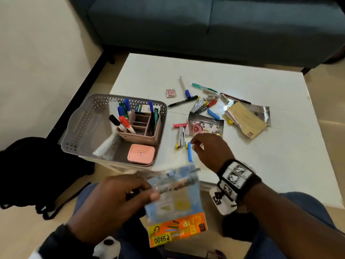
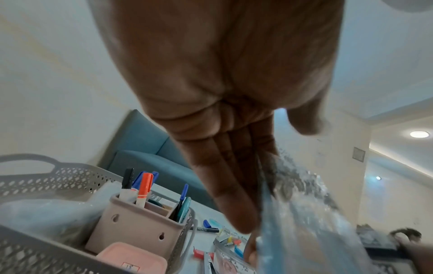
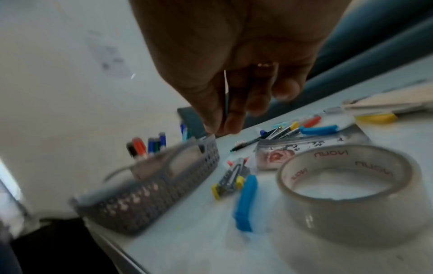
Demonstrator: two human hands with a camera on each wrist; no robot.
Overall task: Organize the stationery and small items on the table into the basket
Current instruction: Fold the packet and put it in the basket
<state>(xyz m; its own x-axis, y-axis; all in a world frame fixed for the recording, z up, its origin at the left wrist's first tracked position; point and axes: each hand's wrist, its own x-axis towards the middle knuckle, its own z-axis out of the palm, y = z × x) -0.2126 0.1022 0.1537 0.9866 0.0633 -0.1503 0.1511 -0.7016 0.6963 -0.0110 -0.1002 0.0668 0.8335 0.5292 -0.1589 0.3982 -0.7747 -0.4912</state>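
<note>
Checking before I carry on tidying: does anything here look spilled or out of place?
Nothing is spilled. The basket overhangs the table's near left corner, and pens and clips lie scattered beside it. The left hand holds a clip packet.

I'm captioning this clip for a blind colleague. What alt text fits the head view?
Seen from above, the left hand holds a clear bag-clip packet over the lap while the right hand hovers over loose clips and pens on a white table. A grey basket at the left holds a marker organizer and a pink box.
</note>
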